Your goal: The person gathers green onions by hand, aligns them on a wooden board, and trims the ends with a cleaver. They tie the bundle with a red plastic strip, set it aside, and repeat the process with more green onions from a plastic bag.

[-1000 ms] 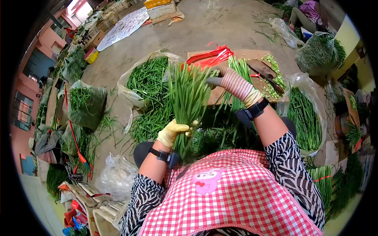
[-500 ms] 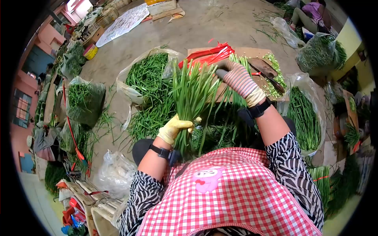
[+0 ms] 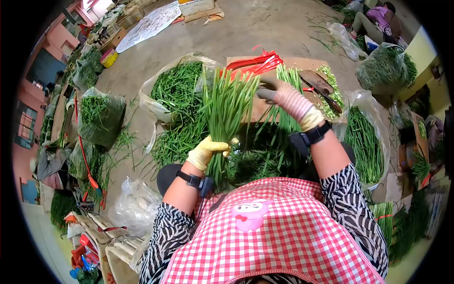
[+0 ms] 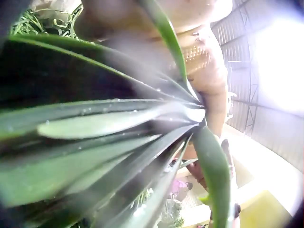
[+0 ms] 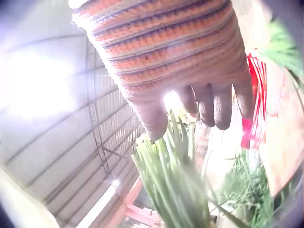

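Observation:
My left hand (image 3: 207,152), in a yellow glove, grips an upright bunch of garlic chives (image 3: 229,102) around its lower part. Pale cut ends fan out at the top. In the left wrist view flat wet leaves (image 4: 95,123) spread from the grip. My right hand (image 3: 287,98), wearing a striped glove with grey fingers, is beside the bunch's top. The right wrist view shows its thumb and fingers spread apart, with the pale ends (image 5: 171,180) just below the thumb. More chives (image 3: 283,120) hang over the board's front edge, under the right forearm side.
A board (image 3: 257,112) ahead bears red ties (image 3: 257,65), a dark-handled knife (image 3: 329,102) and chopped pale bits (image 3: 331,78). Plastic bags of greens stand left (image 3: 177,90) and right (image 3: 364,146). Loose leaves (image 3: 177,146) lie below the left bag. Another person (image 3: 376,23) sits far right.
The right hand's fingers have shifted about the bunch's top and now stand slightly off it. The bunch, tilted right half a second ago, is more upright and gathered. The left hand keeps its grip.

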Available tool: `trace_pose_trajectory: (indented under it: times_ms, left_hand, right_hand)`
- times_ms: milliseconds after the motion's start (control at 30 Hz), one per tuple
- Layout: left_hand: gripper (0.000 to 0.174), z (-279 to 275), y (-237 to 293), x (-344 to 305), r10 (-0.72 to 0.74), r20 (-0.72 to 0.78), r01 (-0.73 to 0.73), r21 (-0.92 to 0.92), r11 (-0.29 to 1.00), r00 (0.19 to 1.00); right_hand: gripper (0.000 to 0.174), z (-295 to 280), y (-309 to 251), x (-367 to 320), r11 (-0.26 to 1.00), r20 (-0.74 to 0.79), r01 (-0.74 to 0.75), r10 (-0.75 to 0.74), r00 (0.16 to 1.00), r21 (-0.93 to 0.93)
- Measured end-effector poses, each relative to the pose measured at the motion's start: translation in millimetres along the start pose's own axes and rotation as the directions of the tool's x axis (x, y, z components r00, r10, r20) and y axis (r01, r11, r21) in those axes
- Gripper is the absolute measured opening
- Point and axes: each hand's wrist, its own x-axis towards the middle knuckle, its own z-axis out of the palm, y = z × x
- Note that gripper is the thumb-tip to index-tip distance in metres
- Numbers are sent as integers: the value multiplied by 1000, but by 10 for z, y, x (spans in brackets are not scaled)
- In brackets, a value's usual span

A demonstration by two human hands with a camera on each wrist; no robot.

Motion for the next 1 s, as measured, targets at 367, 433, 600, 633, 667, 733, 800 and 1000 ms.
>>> trace_pose_trajectory:
  times_ms: [367,433,600,633,667,733,800,1000]
  left_hand:
    - [46,-57,-66,-16,20,28,-19,-53,998,999]
    - [45,-44,-46,-20,26,22,-24,-87,996,999]
    - [46,-110,-73,44,31,33,-30,-39,999,999]
    - [45,-128,-101,69,32,29,-32,-5,999,999]
    - [44,-110,-108,83,34,25,-35,28,999,999]
    - [43,-28,-96,70,33,-20,-32,49,998,999]
    - [42,-40,-97,60,32,-5,-32,9,999,999]
    - [41,-254,-203,64,-5,83,10,-58,998,997]
  right_hand:
    - [33,-45,23,-19,926,-63,-82,113,992,370]
    - [33,-203,232,91,757,-252,92,98,963,647]
    - [47,-170,96,37,830,-132,-14,106,986,557]
    - [51,11,20,-21,913,-88,-101,147,985,396]
    - [58,140,-268,-116,972,-61,-216,223,973,95]
    - [47,366,-170,-114,963,-109,-111,87,990,-244]
    - [40,370,-130,-75,954,-172,-96,48,984,-284]
    - [32,-340,-267,-88,984,-355,-90,139,925,152]
